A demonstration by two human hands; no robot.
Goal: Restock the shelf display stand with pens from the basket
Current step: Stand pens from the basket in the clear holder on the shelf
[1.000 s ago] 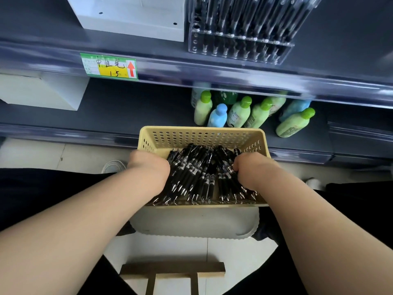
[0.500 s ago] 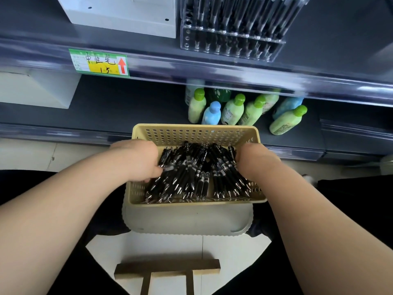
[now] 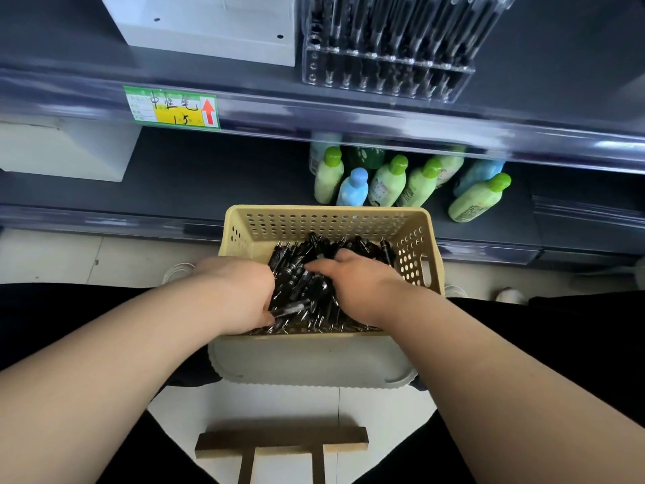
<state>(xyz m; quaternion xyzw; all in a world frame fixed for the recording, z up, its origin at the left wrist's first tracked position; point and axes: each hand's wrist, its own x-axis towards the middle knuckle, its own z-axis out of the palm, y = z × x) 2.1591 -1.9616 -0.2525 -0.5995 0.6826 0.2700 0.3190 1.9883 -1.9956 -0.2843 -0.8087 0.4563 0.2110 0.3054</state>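
A yellow perforated basket (image 3: 324,221) sits in front of me, holding a heap of black pens (image 3: 307,291). My left hand (image 3: 237,291) is down in the left side of the heap, fingers curled in among the pens and thumb pinching one near the front wall. My right hand (image 3: 363,284) lies on top of the pile with its fingers stretched leftward toward the left hand. Up on the top shelf stands the clear display stand (image 3: 384,69), its holes filled with several upright pens.
The basket rests on a pale ribbed tub (image 3: 314,361). Green and blue bottles (image 3: 387,183) stand on the lower shelf behind it. A white box (image 3: 216,33) sits left of the stand, above a price label (image 3: 171,108). A wooden T-shaped piece (image 3: 279,443) lies on the floor.
Both hands have moved inward from the basket's sides. The left now digs into the pens and the right spreads over the pile.
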